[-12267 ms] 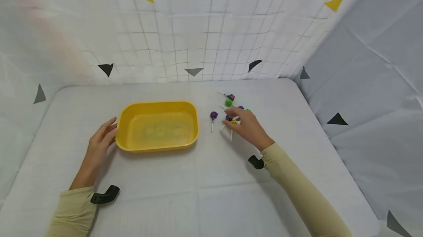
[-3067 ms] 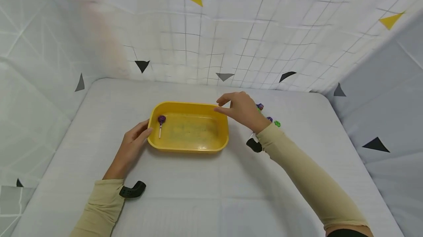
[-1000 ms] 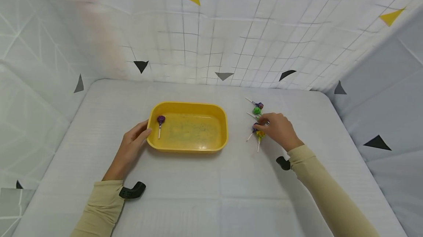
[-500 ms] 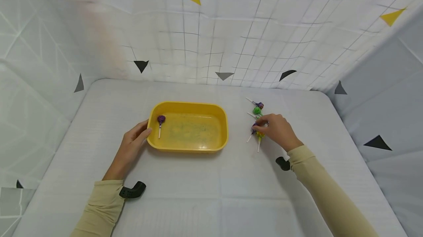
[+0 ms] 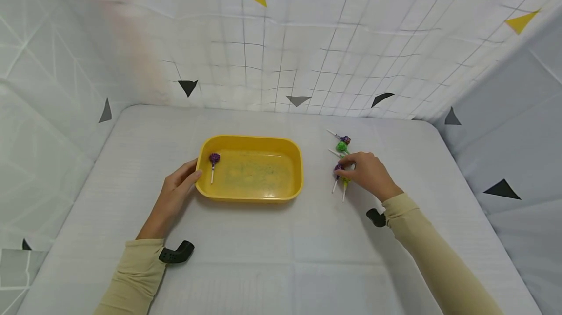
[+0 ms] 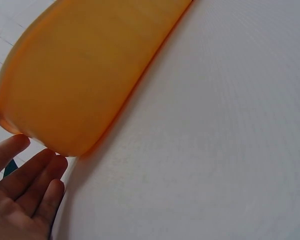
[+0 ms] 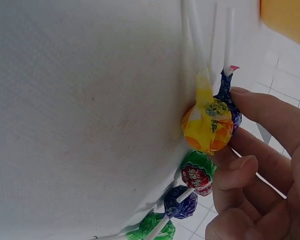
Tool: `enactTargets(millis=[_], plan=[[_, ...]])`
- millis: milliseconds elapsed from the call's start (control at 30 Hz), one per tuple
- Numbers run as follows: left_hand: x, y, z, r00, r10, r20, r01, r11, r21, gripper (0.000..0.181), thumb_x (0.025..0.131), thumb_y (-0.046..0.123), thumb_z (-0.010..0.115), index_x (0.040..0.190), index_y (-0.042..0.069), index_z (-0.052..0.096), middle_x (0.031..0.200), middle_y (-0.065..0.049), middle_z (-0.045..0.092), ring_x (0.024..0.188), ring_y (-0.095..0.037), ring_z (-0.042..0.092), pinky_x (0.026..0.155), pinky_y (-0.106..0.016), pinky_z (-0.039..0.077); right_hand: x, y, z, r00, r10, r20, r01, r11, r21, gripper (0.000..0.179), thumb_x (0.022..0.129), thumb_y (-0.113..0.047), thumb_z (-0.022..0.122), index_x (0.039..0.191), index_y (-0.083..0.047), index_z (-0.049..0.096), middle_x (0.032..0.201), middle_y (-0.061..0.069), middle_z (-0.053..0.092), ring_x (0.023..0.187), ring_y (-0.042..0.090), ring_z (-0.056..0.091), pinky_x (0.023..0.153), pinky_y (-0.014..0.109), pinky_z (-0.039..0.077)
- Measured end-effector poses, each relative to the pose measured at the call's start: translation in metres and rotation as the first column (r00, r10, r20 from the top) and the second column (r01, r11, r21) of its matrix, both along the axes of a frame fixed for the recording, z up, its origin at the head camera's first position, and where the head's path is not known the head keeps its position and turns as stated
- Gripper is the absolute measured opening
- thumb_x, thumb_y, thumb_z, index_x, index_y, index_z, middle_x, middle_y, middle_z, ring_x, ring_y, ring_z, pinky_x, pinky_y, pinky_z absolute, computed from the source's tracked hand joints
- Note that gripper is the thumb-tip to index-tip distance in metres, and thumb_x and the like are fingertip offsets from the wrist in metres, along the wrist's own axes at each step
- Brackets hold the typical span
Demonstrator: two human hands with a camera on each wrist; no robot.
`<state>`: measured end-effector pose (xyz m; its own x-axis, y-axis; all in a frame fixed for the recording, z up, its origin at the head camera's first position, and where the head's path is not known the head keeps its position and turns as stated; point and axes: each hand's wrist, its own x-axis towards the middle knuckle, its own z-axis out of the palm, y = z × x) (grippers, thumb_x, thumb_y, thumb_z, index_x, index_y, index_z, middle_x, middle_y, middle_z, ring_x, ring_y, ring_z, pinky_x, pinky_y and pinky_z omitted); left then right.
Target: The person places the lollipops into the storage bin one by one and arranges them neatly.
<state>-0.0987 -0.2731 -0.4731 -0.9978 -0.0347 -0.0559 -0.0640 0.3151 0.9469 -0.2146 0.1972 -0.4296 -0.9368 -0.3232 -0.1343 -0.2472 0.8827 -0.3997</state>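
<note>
Against the left end of a yellow plastic tray (image 5: 251, 143) rests my left hand (image 5: 177, 186); the left wrist view has its loosely extended fingers (image 6: 35, 175) touching the outer wall. A purple-wrapped lollipop (image 5: 214, 158) lies inside the tray near that end, stick toward me. Right of the tray, my right hand (image 5: 369, 173) pinches another purple lollipop (image 7: 226, 87) by its wrapped head between thumb and index finger. A yellow lollipop (image 7: 205, 127) lies right beside it, partly covering it in the right wrist view.
Beyond my right hand lie a green lollipop (image 5: 342, 147) and a dark purple and red one (image 5: 345, 139). Several more show in the right wrist view, including a green and red one (image 7: 197, 170). White sheet walls (image 5: 272, 37) border the white table (image 5: 246, 242).
Since 12.3 s ago, one purple lollipop has come into the tray. My right hand went from over the tray back to the pile; the pinched lollipop's stick has swung toward me. My left hand stays.
</note>
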Motion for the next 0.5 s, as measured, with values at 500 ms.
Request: enactTargets(millis=[500], plan=[[-0.0002, 0.0000, 0.0007, 1.000, 0.000, 0.009, 0.000, 1.000, -0.009, 0.055, 0.109, 0.040, 0.052, 0.157, 0.014, 0.045, 0.161, -0.008, 0.047, 0.150, -0.025, 0.042, 0.112, -0.009, 0.039, -0.0017, -0.0038, 0.0042, 1.000, 0.004, 0.006, -0.004, 1.000, -0.001, 0.032, 0.091, -0.028, 0.080, 0.115, -0.008, 0.079, 0.108, 0.010, 0.080, 0.102, 0.029, 0.071, 0.080, 0.044, 0.058]])
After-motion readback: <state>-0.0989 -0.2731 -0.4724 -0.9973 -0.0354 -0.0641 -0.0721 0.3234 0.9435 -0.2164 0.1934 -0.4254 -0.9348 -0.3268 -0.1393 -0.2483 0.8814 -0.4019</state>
